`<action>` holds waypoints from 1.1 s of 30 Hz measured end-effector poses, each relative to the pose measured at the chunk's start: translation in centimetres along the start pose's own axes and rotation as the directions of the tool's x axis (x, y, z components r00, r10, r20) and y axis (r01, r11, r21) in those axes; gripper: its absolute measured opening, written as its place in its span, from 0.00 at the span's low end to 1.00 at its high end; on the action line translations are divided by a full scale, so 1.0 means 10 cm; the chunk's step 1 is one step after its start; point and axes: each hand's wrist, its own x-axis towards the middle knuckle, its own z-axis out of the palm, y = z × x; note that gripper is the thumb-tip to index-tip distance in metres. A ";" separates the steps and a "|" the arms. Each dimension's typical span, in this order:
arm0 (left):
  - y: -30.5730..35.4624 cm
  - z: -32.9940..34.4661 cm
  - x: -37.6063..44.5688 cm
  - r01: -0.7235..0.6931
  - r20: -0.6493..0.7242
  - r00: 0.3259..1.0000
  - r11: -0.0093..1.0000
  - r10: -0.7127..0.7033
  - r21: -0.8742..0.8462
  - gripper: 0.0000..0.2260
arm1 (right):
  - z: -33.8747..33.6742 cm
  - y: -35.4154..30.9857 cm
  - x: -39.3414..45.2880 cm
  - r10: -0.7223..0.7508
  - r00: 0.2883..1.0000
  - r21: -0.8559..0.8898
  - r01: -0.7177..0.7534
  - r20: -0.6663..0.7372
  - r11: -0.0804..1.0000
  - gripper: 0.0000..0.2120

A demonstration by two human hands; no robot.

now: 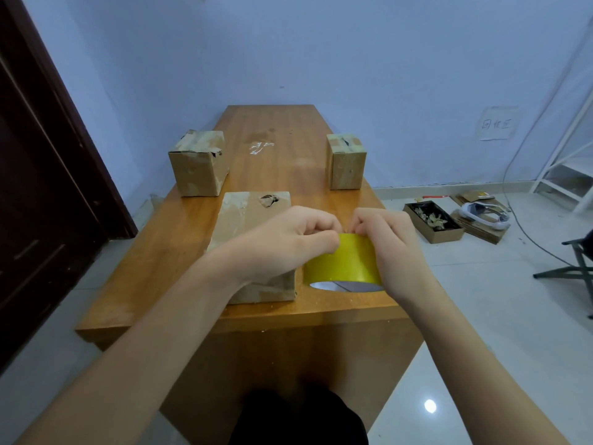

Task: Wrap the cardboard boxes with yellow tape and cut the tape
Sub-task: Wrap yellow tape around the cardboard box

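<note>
We see both forearms bare, reaching forward from the bottom corners and converging at centre; our left hand point(282, 242) has fingers curled, thumb and fingertips pinching at the top edge of the tape roll point(343, 261); our right hand point(385, 242) wraps the roll's right side, fingers curled over its top, thumb tip close to the left thumb; wrists roughly level, knuckles up.

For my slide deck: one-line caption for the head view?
Both hands, left hand and right hand, pick at a yellow tape roll beside the nearest cardboard box.
</note>
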 end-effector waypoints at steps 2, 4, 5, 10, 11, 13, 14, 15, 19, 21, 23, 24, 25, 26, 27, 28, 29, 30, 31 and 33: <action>0.00 0.01 0.00 0.014 -0.002 1.000 0.999 -0.014 -0.029 0.08 | -0.02 -0.01 0.01 0.021 1.000 0.010 -0.021 0.009 1.000 0.13; 0.01 0.02 0.01 0.033 -0.016 0.999 0.998 -0.034 -0.048 0.10 | -0.02 -0.02 0.02 0.034 0.999 0.008 -0.034 0.014 0.999 0.13; 0.01 0.03 0.02 0.043 -0.026 0.999 0.998 -0.044 -0.050 0.10 | -0.01 -0.02 0.02 0.036 0.999 -0.002 -0.036 0.015 0.999 0.13; 0.03 0.06 0.07 0.067 -0.059 0.996 0.997 -0.070 -0.046 0.12 | 0.02 -0.02 0.03 0.022 0.999 -0.077 -0.020 0.032 0.997 0.15; 0.02 0.06 0.07 0.069 -0.053 0.996 0.996 -0.072 -0.053 0.12 | 0.02 -0.02 0.03 0.025 0.999 -0.076 -0.022 0.035 0.997 0.14; 0.00 0.06 0.07 0.066 -0.039 0.997 0.996 -0.068 -0.066 0.09 | 0.01 -0.02 0.05 0.029 0.999 -0.068 -0.027 0.038 0.997 0.14; 0.00 0.06 0.07 0.058 -0.026 0.998 0.995 -0.060 -0.080 0.08 | 0.00 -0.03 0.05 0.034 0.999 -0.063 -0.031 0.041 0.998 0.14; -0.01 0.05 0.06 0.047 -0.013 0.999 0.994 -0.048 -0.096 0.07 | 0.00 -0.03 0.05 0.039 0.998 -0.057 -0.037 0.044 0.998 0.14; -0.04 0.05 0.06 0.012 -0.006 1.000 0.991 -0.013 -0.133 0.05 | -0.02 -0.05 0.06 0.057 0.997 -0.037 -0.055 0.058 0.998 0.13; -0.06 0.04 0.06 0.001 -0.001 1.000 0.991 -0.002 -0.137 0.05 | -0.02 -0.06 0.07 0.057 0.996 -0.035 -0.055 0.062 0.998 0.13; -0.07 0.03 0.05 -0.001 0.010 1.000 0.989 0.003 -0.147 0.06 | -0.02 -0.07 0.07 0.058 0.996 -0.035 -0.056 0.064 0.998 0.13; -0.07 0.02 0.05 0.002 0.018 1.000 0.988 0.001 -0.153 0.06 | -0.02 -0.07 0.07 0.062 0.996 -0.034 -0.060 0.068 0.998 0.13; -0.08 0.01 0.03 0.011 0.031 0.999 0.986 -0.005 -0.166 0.06 | -0.03 -0.07 0.07 0.067 0.995 -0.028 -0.066 0.074 0.997 0.12; -0.08 0.00 0.02 0.021 0.048 0.999 0.981 -0.012 -0.192 0.06 | -0.03 -0.07 0.07 0.074 0.994 -0.022 -0.073 0.082 0.997 0.12; -0.08 -0.01 0.01 0.029 0.061 0.998 0.974 -0.015 -0.223 0.05 | -0.03 -0.07 0.07 0.080 0.993 -0.019 -0.079 0.089 0.997 0.12; -0.08 -0.01 0.01 0.034 0.068 0.998 0.968 -0.017 -0.248 0.07 | -0.03 -0.07 0.07 0.084 0.992 -0.022 -0.083 0.094 0.996 0.12; -0.08 0.00 0.02 0.043 0.065 0.998 0.965 -0.027 -0.257 0.10 | -0.02 -0.06 0.07 0.087 0.991 -0.025 -0.085 0.097 0.996 0.13; -0.09 0.00 0.03 0.054 0.059 0.997 0.967 -0.040 -0.251 0.12 | -0.02 -0.06 0.06 0.087 0.991 -0.024 -0.085 0.099 0.996 0.13; -0.09 0.01 0.04 0.065 0.054 0.997 0.969 -0.053 -0.237 0.12 | -0.01 -0.06 0.06 0.087 0.991 -0.022 -0.085 0.099 0.996 0.13; -0.08 0.02 0.05 0.069 0.039 0.997 0.972 -0.062 -0.227 0.09 | -0.01 -0.06 0.05 0.083 0.991 -0.029 -0.080 0.101 0.996 0.13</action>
